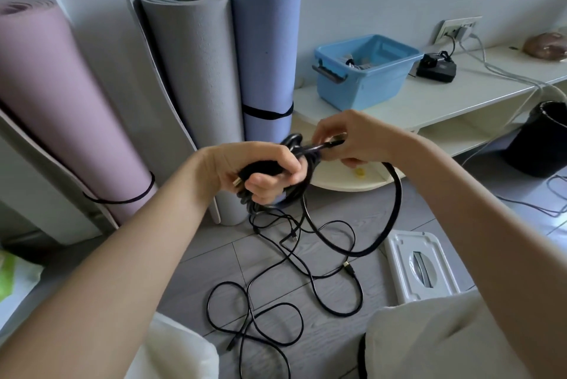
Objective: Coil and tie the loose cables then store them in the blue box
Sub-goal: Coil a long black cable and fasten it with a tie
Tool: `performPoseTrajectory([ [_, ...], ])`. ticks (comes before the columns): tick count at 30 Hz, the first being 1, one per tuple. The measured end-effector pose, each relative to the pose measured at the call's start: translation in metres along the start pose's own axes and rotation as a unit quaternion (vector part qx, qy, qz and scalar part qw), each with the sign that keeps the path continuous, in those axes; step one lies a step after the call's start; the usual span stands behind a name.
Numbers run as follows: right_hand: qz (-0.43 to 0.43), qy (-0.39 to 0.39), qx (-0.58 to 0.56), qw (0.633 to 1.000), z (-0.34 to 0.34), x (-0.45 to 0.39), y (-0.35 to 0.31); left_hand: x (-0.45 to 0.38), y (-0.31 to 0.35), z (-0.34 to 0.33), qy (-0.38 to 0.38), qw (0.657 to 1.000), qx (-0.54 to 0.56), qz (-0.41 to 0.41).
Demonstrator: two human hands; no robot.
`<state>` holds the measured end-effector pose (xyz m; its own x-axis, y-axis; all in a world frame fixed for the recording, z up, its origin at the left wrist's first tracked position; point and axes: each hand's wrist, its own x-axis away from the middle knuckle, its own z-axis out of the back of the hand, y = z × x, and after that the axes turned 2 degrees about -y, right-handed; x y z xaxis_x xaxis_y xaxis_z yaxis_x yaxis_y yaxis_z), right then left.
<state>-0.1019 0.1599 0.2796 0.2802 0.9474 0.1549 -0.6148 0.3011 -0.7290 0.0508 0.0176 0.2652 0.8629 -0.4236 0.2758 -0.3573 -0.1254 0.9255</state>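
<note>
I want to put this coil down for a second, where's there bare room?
Bare shelf top between the blue box and the black adapter, and in front of both. The floor below your hands is crowded with loose cables.

A black cable (pixel 310 151) is gripped between the fingers (pixel 294 170) of both hands, with a gold-tipped plug (pixel 348 266) seen on black loose cables (pixel 276 302) below them. Beyond the fingertips, a light blue box (pixel 362 84) with a dark grey handle is seen. Left of the fingers, 3 rolled mats are shown: pink (pixel 61 96), grey (pixel 196 65) and lavender (pixel 267 50). The floor (pixel 214 262) is patterned in grey woodgrain.
</note>
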Motion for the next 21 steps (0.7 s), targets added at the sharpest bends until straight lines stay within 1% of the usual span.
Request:
performPoseTrajectory([
  [2, -0.044, -0.045, 0.020, 0.998, 0.005, 0.003, 0.008, 0.005, -0.002, 0.012, 0.067, 0.997, 0.020, -0.029],
  [3, -0.061, -0.046, 0.001, 0.997, 0.008, 0.005, 0.013, 0.009, -0.003, 0.018, 0.108, 0.993, 0.028, -0.038],
  [4, -0.072, -0.025, -0.035, 0.996, 0.010, 0.007, 0.017, 0.013, -0.004, 0.025, 0.147, 0.987, 0.034, -0.047],
  [6, -0.089, 0.046, -0.135, 0.986, 0.012, 0.006, 0.024, 0.018, -0.007, 0.034, 0.217, 0.973, 0.044, -0.065],
  [8, -0.105, 0.113, -0.252, 0.955, 0.013, 0.003, 0.027, 0.018, -0.012, 0.039, 0.281, 0.957, 0.038, -0.054],
  [9, -0.105, 0.156, -0.329, 0.925, 0.015, 0.001, 0.031, 0.016, -0.015, 0.040, 0.312, 0.949, 0.023, -0.031],
  [10, -0.105, 0.205, -0.420, 0.878, 0.018, 0.001, 0.034, 0.015, -0.020, 0.041, 0.341, 0.940, 0.002, -0.002],
  [11, -0.105, 0.255, -0.508, 0.816, 0.021, 0.001, 0.036, 0.015, -0.026, 0.042, 0.368, 0.929, -0.018, 0.028],
  [12, -0.101, 0.303, -0.569, 0.758, 0.025, 0.001, 0.038, 0.015, -0.032, 0.044, 0.391, 0.918, -0.030, 0.054],
  [13, -0.093, 0.344, -0.593, 0.722, 0.029, 0.002, 0.038, 0.016, -0.036, 0.045, 0.412, 0.908, -0.029, 0.070],
  [14, -0.092, 0.374, -0.583, 0.715, 0.030, 0.002, 0.038, 0.016, -0.040, 0.047, 0.431, 0.899, -0.019, 0.076],
  [15, -0.097, 0.388, -0.550, 0.734, 0.030, 0.001, 0.037, 0.017, -0.041, 0.047, 0.448, 0.891, -0.007, 0.074],
  [16, -0.107, 0.384, -0.504, 0.766, 0.027, -0.001, 0.035, 0.017, -0.040, 0.047, 0.461, 0.885, -0.004, 0.068],
  [18, -0.131, 0.331, -0.430, 0.830, 0.017, -0.005, 0.029, 0.013, -0.036, 0.044, 0.480, 0.877, -0.010, 0.034],
  [19, -0.136, 0.298, -0.417, 0.848, 0.012, -0.007, 0.026, 0.009, -0.032, 0.041, 0.486, 0.874, -0.009, 0.007],
  [21, -0.132, 0.244, -0.424, 0.862, 0.002, -0.009, 0.021, 0.002, -0.025, 0.032, 0.490, 0.871, 0.006, -0.047],
])
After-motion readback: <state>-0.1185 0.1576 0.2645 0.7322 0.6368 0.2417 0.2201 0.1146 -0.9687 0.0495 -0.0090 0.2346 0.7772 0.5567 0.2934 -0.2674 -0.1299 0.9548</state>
